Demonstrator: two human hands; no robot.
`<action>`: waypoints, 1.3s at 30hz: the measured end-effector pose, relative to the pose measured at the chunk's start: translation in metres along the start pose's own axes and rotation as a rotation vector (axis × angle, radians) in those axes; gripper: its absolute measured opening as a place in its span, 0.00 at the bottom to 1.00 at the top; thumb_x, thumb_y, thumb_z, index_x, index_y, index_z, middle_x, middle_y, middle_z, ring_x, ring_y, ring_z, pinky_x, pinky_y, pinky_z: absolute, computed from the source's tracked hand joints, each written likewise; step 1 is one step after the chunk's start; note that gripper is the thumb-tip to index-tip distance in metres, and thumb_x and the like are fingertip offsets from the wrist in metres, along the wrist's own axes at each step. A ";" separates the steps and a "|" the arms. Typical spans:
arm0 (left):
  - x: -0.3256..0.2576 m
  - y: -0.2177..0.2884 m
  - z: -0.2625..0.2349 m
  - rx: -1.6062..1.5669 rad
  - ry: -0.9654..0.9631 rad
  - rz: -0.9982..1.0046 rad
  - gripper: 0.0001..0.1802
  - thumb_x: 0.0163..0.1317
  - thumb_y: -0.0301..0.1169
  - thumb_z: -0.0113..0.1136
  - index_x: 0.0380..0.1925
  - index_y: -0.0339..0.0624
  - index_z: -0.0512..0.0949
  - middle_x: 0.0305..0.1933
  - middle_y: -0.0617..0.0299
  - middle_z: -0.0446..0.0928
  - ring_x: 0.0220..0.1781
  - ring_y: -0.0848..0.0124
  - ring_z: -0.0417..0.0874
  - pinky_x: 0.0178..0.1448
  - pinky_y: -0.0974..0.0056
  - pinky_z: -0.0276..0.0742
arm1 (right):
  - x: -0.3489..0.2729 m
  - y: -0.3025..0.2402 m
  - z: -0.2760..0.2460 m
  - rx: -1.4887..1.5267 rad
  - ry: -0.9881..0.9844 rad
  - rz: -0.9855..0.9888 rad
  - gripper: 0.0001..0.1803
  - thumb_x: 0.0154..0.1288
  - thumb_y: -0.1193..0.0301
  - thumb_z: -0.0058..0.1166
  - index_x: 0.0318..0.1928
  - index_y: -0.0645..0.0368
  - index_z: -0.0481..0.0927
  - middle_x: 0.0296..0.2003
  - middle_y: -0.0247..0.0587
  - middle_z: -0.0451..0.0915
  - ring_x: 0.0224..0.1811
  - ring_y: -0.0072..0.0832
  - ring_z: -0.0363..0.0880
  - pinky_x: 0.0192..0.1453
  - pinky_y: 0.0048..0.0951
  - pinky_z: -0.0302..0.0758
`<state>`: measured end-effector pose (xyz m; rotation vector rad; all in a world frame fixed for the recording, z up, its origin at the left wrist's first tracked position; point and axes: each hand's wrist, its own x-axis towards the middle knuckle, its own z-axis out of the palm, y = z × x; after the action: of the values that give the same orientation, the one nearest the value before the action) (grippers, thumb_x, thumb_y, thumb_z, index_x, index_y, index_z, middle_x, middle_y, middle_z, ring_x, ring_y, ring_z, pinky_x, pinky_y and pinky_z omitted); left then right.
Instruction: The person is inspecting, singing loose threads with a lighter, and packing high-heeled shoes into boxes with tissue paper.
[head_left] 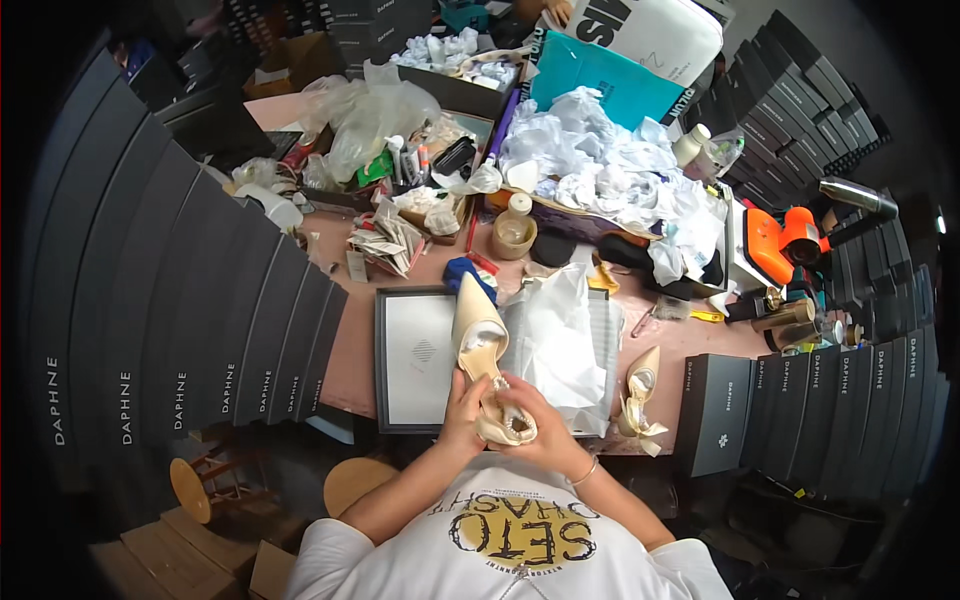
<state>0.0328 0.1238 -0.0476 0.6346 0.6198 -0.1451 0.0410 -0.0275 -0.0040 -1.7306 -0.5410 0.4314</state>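
Note:
A cream pointed-toe shoe (478,318) is held between my two hands, its toe pointing away from me. My left hand (462,412) grips its left side near the middle. On the other side, my right hand (538,408) has its fingers at the beaded strap by the heel end. White stuffing shows inside the toe. Beneath and around the shoe lies an open shoebox (385,375), with white tissue paper (560,335) spread over its right part. A matching cream shoe with a bow (640,392) rests on the table to the right.
Dark shoeboxes are stacked at the left (200,300) and right (800,410). A heap of crumpled white paper (600,150) fills the back of the pink table (345,260). Nearby stand a small pump bottle (519,208), a blue cloth (460,268) and an orange heat tool (800,235).

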 end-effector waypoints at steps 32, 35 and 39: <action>0.038 -0.154 0.152 1.573 -1.266 0.853 0.19 0.55 0.26 0.60 0.49 0.38 0.74 0.49 0.51 0.75 0.44 0.53 0.79 0.49 0.59 0.75 | -0.249 0.115 -0.201 -0.266 0.637 0.446 0.13 0.44 0.70 0.66 0.25 0.64 0.76 0.40 0.47 0.77 0.40 0.37 0.78 0.45 0.32 0.74; 0.068 -0.198 0.137 1.963 -1.543 0.344 0.29 0.50 0.26 0.63 0.55 0.40 0.69 0.51 0.50 0.73 0.46 0.51 0.78 0.48 0.54 0.75 | -0.260 0.161 -0.183 -0.327 0.698 0.450 0.27 0.44 0.64 0.70 0.44 0.62 0.76 0.53 0.57 0.70 0.54 0.46 0.73 0.57 0.36 0.69; 0.047 -0.201 0.123 2.099 -1.182 0.222 0.40 0.45 0.24 0.63 0.62 0.43 0.60 0.56 0.50 0.69 0.52 0.50 0.74 0.53 0.52 0.71 | -0.267 0.101 -0.184 -0.516 0.746 0.440 0.37 0.48 0.68 0.67 0.59 0.60 0.67 0.56 0.56 0.69 0.57 0.45 0.71 0.61 0.38 0.68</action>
<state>0.0693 -0.1082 -0.0998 2.3134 -1.0804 -0.9183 -0.0632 -0.3451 -0.0627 -2.3363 0.3066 -0.0911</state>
